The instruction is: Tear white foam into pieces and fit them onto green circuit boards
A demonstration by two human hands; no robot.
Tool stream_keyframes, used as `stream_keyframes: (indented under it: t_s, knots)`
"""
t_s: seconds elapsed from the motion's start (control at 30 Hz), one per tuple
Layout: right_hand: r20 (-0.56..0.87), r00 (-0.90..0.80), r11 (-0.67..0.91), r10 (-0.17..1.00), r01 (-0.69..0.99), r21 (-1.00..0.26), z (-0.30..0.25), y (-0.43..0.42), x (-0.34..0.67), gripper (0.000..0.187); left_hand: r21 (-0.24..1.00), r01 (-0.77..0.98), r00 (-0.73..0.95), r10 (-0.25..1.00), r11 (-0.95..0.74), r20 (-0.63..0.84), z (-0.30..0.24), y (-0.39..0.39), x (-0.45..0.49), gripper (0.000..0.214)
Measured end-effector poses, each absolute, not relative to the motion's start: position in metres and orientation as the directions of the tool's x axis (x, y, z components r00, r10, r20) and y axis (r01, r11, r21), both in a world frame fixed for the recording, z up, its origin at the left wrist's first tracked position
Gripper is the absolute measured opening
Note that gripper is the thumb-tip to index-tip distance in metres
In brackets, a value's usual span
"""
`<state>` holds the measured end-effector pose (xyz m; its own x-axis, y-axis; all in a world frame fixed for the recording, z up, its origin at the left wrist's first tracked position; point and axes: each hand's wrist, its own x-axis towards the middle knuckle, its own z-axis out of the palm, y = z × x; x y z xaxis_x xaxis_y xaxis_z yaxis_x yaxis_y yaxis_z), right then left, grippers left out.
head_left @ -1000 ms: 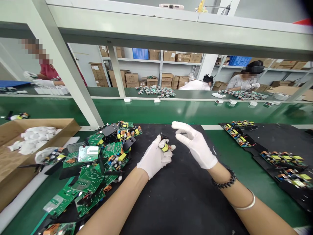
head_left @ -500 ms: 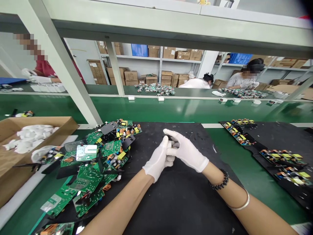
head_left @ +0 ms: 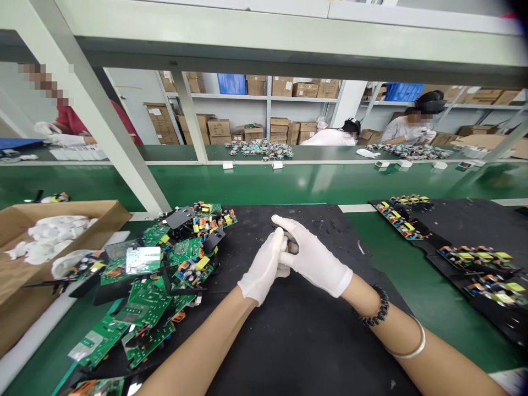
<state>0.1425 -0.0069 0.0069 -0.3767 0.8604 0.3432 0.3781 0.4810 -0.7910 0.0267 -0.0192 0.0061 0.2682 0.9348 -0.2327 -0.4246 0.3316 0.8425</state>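
Both my hands wear white gloves and meet above the black mat (head_left: pixel 313 341). My left hand (head_left: pixel 263 269) is closed, thumb up, around a small object whose kind I cannot make out. Only a greyish and dark bit of that small object (head_left: pixel 292 246) shows between the gloves. My right hand (head_left: pixel 317 257) reaches over from the right, its thumb and fingers closed on the same object, which they mostly cover. Left of my hands lies a heap of green circuit boards (head_left: pixel 144 300) with yellow, orange and black parts, several turned solder side up.
A cardboard box (head_left: pixel 115 212) with white items (head_left: pixel 58 234) stands at the left. Rows of boards (head_left: pixel 478 256) lie on another black mat (head_left: pixel 466 217) at the right. A slanted metal post (head_left: pixel 111 132) rises beyond the heap. Across the green belt (head_left: pixel 256 184), other people work at a bench.
My right hand has shifted slightly, and a little more of the greyish object shows between the gloves. Small white pieces on the belt have moved right. The view has tilted slightly.
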Motion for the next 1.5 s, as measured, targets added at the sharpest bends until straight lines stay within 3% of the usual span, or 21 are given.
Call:
stream_keyframes:
  t_s: [0.33, 0.5, 0.6, 0.73, 0.97, 1.23, 1.37, 1.5]
  knots:
    - [0.300, -0.406, 0.433, 0.863, 0.288, -0.854, 0.009, -0.008, 0.144, 0.075, 0.856, -0.422, 0.184, 0.952, 0.300, -0.243, 0.012, -0.023, 0.027, 0.040]
    - [0.172, -0.448, 0.271, 0.877, 0.166, -0.948, 0.013, -0.007, 0.149, 0.082, 0.810, -0.413, 0.337, 0.896, 0.416, -0.288, 0.017, -0.021, 0.023, 0.044]
    - [0.096, -0.565, 0.163, 0.820, 0.070, -0.984, 0.022, -0.003, 0.157, 0.084, 0.796, -0.409, 0.420, 0.866, 0.447, -0.270, 0.015, -0.018, 0.019, 0.042]
    - [0.064, -0.676, 0.050, 0.734, -0.039, -0.998, 0.032, 0.006, 0.171, 0.067, 0.803, -0.358, 0.514, 0.818, 0.476, -0.256, 0.011, -0.015, 0.017, 0.050]
    - [-0.025, -0.714, -0.011, 0.700, 0.023, -1.000, 0.031, 0.007, 0.172, 0.065, 0.869, -0.160, 0.624, 0.730, 0.469, -0.279, 0.019, -0.023, 0.014, 0.062]
    - [0.058, -0.667, 0.093, 0.743, 0.018, -0.995, 0.029, 0.004, 0.166, 0.063, 0.895, -0.073, 0.605, 0.733, 0.440, -0.311, 0.020, -0.027, 0.015, 0.072]
    - [0.033, -0.725, 0.015, 0.688, -0.031, -0.999, 0.032, 0.004, 0.170, 0.076, 0.901, -0.106, 0.544, 0.783, 0.421, -0.302, 0.020, -0.025, 0.020, 0.068]
    - [0.014, -0.746, -0.028, 0.666, -0.044, -0.999, 0.031, 0.004, 0.169, 0.073, 0.919, -0.031, 0.498, 0.803, 0.393, -0.327, 0.018, -0.024, 0.021, 0.067]
